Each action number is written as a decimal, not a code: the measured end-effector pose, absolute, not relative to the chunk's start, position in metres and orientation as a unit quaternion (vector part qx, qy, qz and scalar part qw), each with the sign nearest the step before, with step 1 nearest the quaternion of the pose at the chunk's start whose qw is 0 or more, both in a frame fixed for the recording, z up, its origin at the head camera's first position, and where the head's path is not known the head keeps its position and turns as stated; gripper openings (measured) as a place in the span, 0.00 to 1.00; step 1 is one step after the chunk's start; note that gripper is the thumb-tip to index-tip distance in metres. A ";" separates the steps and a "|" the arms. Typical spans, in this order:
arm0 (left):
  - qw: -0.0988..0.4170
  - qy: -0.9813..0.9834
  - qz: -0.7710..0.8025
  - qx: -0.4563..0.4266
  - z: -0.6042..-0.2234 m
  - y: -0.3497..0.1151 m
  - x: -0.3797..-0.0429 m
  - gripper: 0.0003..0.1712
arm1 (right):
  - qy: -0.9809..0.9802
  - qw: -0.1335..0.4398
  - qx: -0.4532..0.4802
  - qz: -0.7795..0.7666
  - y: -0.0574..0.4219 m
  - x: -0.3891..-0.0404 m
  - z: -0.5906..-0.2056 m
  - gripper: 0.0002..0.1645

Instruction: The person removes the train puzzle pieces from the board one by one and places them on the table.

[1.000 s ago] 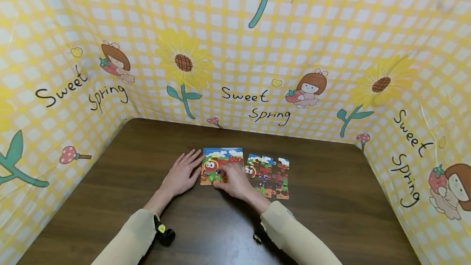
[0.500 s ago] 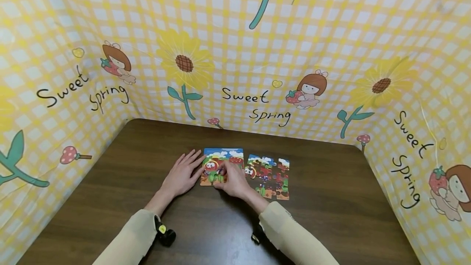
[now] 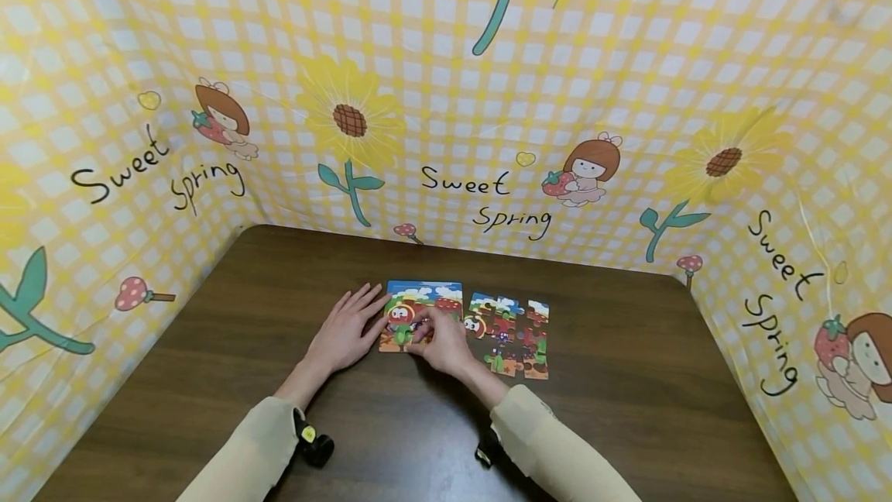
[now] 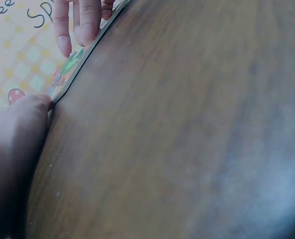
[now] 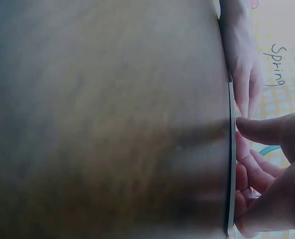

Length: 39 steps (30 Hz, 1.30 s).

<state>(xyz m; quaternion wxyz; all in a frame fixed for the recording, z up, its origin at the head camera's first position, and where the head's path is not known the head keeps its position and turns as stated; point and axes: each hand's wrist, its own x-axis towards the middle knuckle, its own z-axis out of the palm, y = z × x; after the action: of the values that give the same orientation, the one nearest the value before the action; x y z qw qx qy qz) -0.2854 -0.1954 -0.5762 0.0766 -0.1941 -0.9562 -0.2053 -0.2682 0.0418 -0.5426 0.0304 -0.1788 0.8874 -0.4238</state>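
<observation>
A colourful jigsaw puzzle (image 3: 425,290) in a flat board lies towards the back of the dark table. My left hand (image 3: 347,334) rests on the table at its left side, fingers spread and nearly straight, fingertips at the board's edge. Over the lower middle of the puzzle, my right hand (image 3: 446,343) curls its thumb and fingers down and pinches a puzzle piece, mostly hidden beneath them. In the right wrist view, the thumb (image 5: 261,130) and curled fingers come down just behind the thin board edge (image 5: 232,174). Loose puzzle pieces (image 3: 503,325) lie right of the board.
Further right stands a joined column of puzzle pieces (image 3: 536,339), a narrow gap from the others. The brown wooden table (image 3: 627,378) meets a yellow checked cloth (image 3: 460,115) at the back and both sides. Both sleeves carry dark wrist cameras.
The right hand's thumb and fingers have shifted slightly at the puzzle's lower middle. The left hand stays in place, and the pieces on the right have not moved.
</observation>
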 end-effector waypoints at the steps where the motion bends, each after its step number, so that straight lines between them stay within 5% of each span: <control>1: 0.075 -0.956 -0.205 -0.194 -0.576 -0.196 -0.285 0.35 | 0.885 0.032 -0.177 -0.428 0.042 -0.268 -0.543 0.22; 15: 0.061 -0.958 -0.208 -0.190 -0.575 -0.194 -0.285 0.43 | 0.900 0.010 -0.179 -0.397 0.044 -0.267 -0.544 0.24; 39: 0.067 -0.956 -0.204 -0.198 -0.576 -0.197 -0.283 0.43 | 0.898 0.084 -0.130 -0.411 0.039 -0.266 -0.530 0.23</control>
<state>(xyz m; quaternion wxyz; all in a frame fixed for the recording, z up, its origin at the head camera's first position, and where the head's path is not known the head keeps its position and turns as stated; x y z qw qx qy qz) -0.2829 -0.1966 -0.5756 0.0671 -0.1976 -0.9565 -0.2039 -0.2661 0.0389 -0.5296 0.0841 -0.1301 0.8983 -0.4112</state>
